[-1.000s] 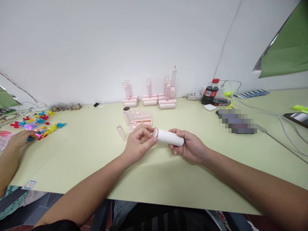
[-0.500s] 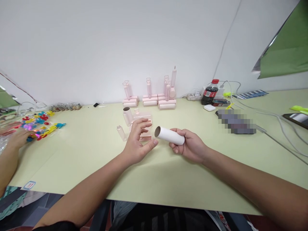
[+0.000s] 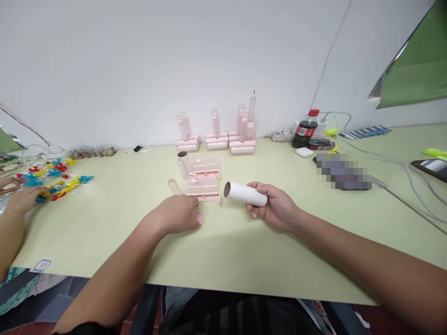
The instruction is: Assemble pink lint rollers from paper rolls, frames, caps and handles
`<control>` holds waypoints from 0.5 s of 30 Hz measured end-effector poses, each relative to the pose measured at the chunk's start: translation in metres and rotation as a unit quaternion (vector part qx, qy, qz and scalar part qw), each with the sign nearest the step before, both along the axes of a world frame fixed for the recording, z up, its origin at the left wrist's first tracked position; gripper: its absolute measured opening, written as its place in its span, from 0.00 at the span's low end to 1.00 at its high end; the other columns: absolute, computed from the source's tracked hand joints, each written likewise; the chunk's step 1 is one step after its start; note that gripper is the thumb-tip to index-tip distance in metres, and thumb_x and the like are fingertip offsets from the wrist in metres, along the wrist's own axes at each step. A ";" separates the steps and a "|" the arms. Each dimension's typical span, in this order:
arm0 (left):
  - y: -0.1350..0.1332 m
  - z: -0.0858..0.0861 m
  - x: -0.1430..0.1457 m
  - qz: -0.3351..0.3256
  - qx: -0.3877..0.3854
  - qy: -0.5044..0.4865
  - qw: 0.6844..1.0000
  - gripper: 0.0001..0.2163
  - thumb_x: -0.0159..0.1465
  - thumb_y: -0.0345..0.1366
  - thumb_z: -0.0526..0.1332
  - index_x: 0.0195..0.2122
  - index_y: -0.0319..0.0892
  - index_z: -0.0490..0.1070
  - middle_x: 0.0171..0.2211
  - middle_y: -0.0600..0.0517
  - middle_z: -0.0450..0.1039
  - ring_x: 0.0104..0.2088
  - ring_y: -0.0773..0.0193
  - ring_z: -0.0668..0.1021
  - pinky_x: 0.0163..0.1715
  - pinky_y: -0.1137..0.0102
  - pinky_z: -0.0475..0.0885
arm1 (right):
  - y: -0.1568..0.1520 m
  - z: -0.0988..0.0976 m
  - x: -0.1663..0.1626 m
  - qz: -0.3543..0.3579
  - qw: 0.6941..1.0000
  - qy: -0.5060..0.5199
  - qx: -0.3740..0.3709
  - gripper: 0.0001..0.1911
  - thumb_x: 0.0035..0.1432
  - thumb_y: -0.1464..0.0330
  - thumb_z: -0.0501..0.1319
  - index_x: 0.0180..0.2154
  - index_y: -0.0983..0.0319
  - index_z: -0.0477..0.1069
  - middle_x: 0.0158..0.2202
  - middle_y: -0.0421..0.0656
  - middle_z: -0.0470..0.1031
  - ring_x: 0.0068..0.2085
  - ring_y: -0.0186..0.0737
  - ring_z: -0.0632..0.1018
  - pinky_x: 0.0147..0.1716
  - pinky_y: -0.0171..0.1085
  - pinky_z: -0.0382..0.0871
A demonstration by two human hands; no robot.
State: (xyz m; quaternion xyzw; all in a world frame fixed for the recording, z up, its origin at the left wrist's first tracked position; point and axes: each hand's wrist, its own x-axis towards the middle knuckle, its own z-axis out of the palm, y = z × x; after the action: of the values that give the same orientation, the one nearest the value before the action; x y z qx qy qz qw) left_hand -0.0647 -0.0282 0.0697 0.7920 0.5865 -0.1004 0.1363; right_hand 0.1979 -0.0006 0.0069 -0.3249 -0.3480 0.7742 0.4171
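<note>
My right hand (image 3: 274, 204) is closed around a white lint roller refill (image 3: 244, 194), its cardboard core facing left, above the table. My left hand (image 3: 178, 215) is low over the table, fingers curled down, thumb and fingertips at a small pink round cap (image 3: 200, 218). Just beyond that hand is a pink lint roller case with a clear cover (image 3: 202, 186), and a second case (image 3: 206, 165) lies behind it. A clear pinkish handle tube (image 3: 174, 186) stands to their left. Another refill roll (image 3: 185, 160) stands upright farther back.
Several pink lint rollers (image 3: 242, 148) with upright handles line the wall. On the right are a cola bottle (image 3: 305, 131), a white case (image 3: 304, 152), a blurred-out phone-like object (image 3: 344, 172) and cables. At left, a co-worker's hands (image 3: 24, 199) touch colourful plastic pieces (image 3: 68, 188).
My left hand has moved left and down from beside the refill's end, its fingers curling to the small pink cap. My right hand still holds the refill in nearly the same place.
</note>
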 end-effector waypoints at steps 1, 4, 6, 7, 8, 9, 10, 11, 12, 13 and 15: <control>0.000 -0.002 0.002 0.001 0.002 0.019 1.000 0.12 0.59 0.44 0.56 0.35 0.42 0.73 0.29 0.47 0.75 0.27 0.56 0.75 0.24 0.67 0.60 | 0.000 0.000 0.000 0.003 1.000 0.000 0.002 0.08 0.56 0.68 0.53 0.39 0.62 0.64 0.22 0.43 0.72 0.22 0.39 0.74 0.19 0.34 0.70; 0.000 -0.008 0.009 -0.005 -0.001 0.016 1.000 0.08 0.57 0.40 0.56 0.29 0.42 0.71 0.29 0.47 0.75 0.27 0.57 0.74 0.23 0.68 0.60 | -0.001 -0.001 0.000 0.011 1.000 0.001 0.006 0.08 0.55 0.68 0.54 0.39 0.61 0.64 0.22 0.42 0.72 0.22 0.38 0.75 0.19 0.34 0.70; 0.001 -0.011 0.011 -0.017 -0.009 -0.010 1.000 0.06 0.55 0.39 0.57 0.26 0.43 0.70 0.27 0.49 0.74 0.25 0.59 0.73 0.21 0.68 0.58 | -0.001 -0.001 0.001 0.016 1.000 0.001 0.007 0.08 0.55 0.68 0.55 0.39 0.61 0.64 0.23 0.42 0.72 0.22 0.38 0.75 0.19 0.34 0.71; 0.001 -0.012 0.012 -0.023 -0.011 -0.023 0.999 0.07 0.55 0.39 0.57 0.25 0.43 0.69 0.25 0.49 0.73 0.24 0.60 0.72 0.21 0.68 0.58 | -0.001 -0.001 0.001 0.018 1.000 0.000 0.007 0.08 0.55 0.68 0.55 0.39 0.61 0.64 0.22 0.42 0.72 0.22 0.38 0.75 0.20 0.34 0.71; 0.002 -0.013 0.012 -0.029 -0.011 -0.040 0.999 0.07 0.55 0.40 0.57 0.24 0.43 0.68 0.24 0.50 0.72 0.23 0.61 0.70 0.20 0.68 0.57 | -0.001 -0.001 0.001 0.019 1.000 -0.001 0.007 0.08 0.55 0.68 0.54 0.39 0.61 0.64 0.22 0.42 0.72 0.22 0.38 0.75 0.20 0.34 0.71; 0.003 -0.014 0.012 -0.034 -0.010 -0.062 0.997 0.08 0.55 0.40 0.57 0.24 0.43 0.68 0.24 0.51 0.72 0.22 0.62 0.70 0.20 0.69 0.57 | 0.000 -0.001 0.002 0.018 1.000 -0.002 0.007 0.08 0.55 0.68 0.54 0.39 0.61 0.64 0.22 0.42 0.72 0.22 0.38 0.75 0.20 0.34 0.71; 0.004 -0.014 0.012 -0.036 -0.008 -0.090 0.995 0.08 0.55 0.40 0.57 0.26 0.42 0.68 0.25 0.51 0.72 0.23 0.63 0.70 0.21 0.69 0.58 | 0.000 -0.002 0.002 0.016 1.000 -0.004 0.006 0.08 0.55 0.69 0.54 0.39 0.62 0.64 0.23 0.42 0.72 0.22 0.38 0.75 0.20 0.34 0.71; 0.005 -0.013 0.012 -0.036 -0.006 -0.124 0.992 0.07 0.56 0.40 0.58 0.28 0.42 0.69 0.26 0.52 0.72 0.24 0.63 0.71 0.21 0.69 0.59 | 0.000 -0.002 0.001 0.013 1.000 -0.006 0.006 0.08 0.55 0.69 0.54 0.39 0.62 0.64 0.23 0.42 0.72 0.22 0.38 0.75 0.20 0.34 0.71; 0.006 -0.011 0.012 -0.034 -0.005 -0.158 0.987 0.07 0.56 0.40 0.58 0.31 0.42 0.70 0.28 0.53 0.72 0.25 0.64 0.71 0.22 0.70 0.60 | 0.000 -0.002 0.001 0.010 1.000 -0.006 0.007 0.08 0.56 0.69 0.54 0.39 0.62 0.64 0.23 0.42 0.72 0.23 0.38 0.75 0.19 0.34 0.71; 0.006 -0.009 0.011 -0.032 -0.003 -0.191 0.981 0.08 0.56 0.40 0.58 0.34 0.42 0.70 0.28 0.53 0.72 0.26 0.64 0.72 0.23 0.71 0.60 | 0.000 -0.002 0.001 0.008 1.000 -0.006 0.007 0.08 0.56 0.69 0.54 0.39 0.62 0.65 0.24 0.43 0.72 0.23 0.38 0.75 0.19 0.34 0.71; 0.007 -0.005 0.011 -0.032 0.002 -0.245 0.969 0.10 0.58 0.39 0.57 0.39 0.43 0.71 0.28 0.55 0.71 0.26 0.66 0.71 0.25 0.71 0.61 | 0.000 -0.001 0.000 0.007 1.000 -0.005 0.006 0.08 0.56 0.69 0.54 0.39 0.62 0.65 0.24 0.42 0.72 0.23 0.38 0.75 0.19 0.35 0.71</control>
State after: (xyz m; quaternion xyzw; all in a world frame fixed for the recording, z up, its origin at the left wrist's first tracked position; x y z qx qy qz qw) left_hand -0.0535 -0.0209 0.0647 0.8110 0.5101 0.0936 0.2708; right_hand 0.1981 -0.0009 0.0056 -0.3238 -0.3568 0.7733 0.4123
